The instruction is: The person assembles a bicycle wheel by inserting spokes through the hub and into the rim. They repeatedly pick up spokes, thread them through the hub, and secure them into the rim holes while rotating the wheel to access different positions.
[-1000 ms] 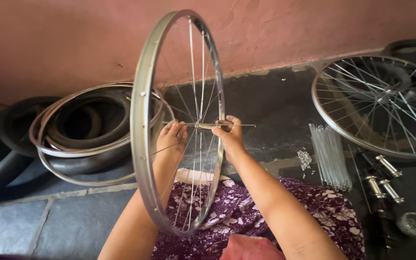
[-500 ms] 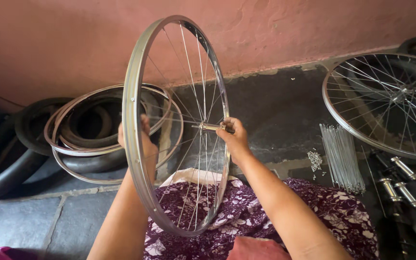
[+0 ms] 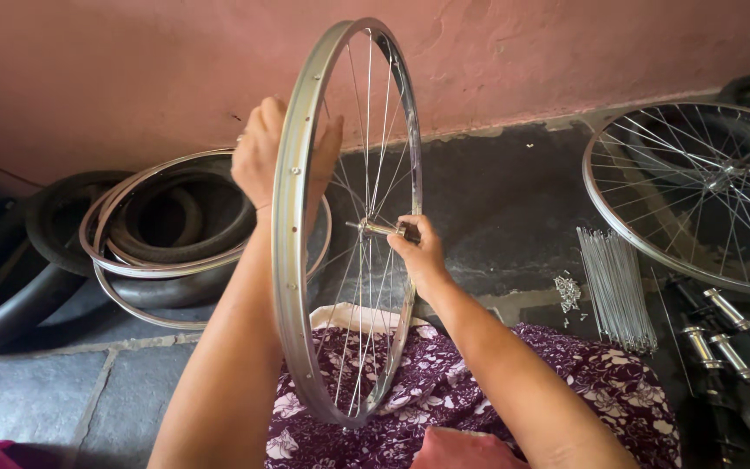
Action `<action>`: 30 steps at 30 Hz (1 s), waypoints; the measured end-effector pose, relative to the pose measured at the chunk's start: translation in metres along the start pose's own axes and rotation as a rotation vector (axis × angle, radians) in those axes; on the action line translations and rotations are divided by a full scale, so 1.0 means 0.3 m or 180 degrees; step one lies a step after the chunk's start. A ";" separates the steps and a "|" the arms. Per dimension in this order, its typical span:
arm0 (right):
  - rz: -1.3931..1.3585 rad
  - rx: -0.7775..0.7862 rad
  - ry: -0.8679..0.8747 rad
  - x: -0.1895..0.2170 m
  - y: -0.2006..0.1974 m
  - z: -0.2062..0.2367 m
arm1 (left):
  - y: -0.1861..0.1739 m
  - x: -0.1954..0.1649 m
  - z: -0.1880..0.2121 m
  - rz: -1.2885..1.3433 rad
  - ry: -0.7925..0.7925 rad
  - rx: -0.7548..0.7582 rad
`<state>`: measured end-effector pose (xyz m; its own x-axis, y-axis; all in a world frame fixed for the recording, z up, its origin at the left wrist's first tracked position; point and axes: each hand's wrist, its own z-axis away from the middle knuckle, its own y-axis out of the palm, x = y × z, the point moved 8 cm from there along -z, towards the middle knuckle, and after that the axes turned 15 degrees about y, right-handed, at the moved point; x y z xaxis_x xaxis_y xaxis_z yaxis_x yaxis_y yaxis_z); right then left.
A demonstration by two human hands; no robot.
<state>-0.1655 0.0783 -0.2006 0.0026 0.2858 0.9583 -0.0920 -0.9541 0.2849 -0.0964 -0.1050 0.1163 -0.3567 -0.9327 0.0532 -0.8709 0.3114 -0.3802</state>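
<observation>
A silver bicycle wheel rim (image 3: 289, 260) with thin spokes stands upright on my lap, seen nearly edge-on. My left hand (image 3: 262, 156) grips the rim high on its left side, with the thumb showing through the spokes. My right hand (image 3: 418, 252) pinches the hub axle (image 3: 373, 228) at the wheel's centre. The wheel's bottom rests on purple flowered cloth (image 3: 444, 399) over my legs.
A second spoked wheel (image 3: 696, 191) lies flat at the right. A bundle of loose spokes (image 3: 615, 287), a small heap of nipples (image 3: 568, 291) and metal hubs (image 3: 713, 334) lie beside it. Bare rims (image 3: 123, 260) and black tyres (image 3: 10, 287) are stacked at the left, below a pink wall.
My left hand has climbed from near the hub up the rim to its upper part. The right hand has stayed on the axle.
</observation>
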 end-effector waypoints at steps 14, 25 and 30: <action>0.0556 -0.0236 -0.0200 0.076 -0.024 0.041 | 0.319 0.035 0.124 0.6341 -0.2065 0.1033; 0.2210 -0.0679 -0.2485 0.255 0.021 0.112 | -0.158 -0.046 0.428 0.4560 -0.1578 0.0572; 0.1905 -0.0378 -0.2555 0.219 0.029 0.112 | -0.299 -0.115 0.500 0.3368 -0.1228 0.0682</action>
<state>-0.1326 0.0858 -0.1343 0.5892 -0.4235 0.6881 -0.3961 -0.8937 -0.2108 0.0446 -0.1281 0.0100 -0.7165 -0.2270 -0.6596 -0.1076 0.9702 -0.2170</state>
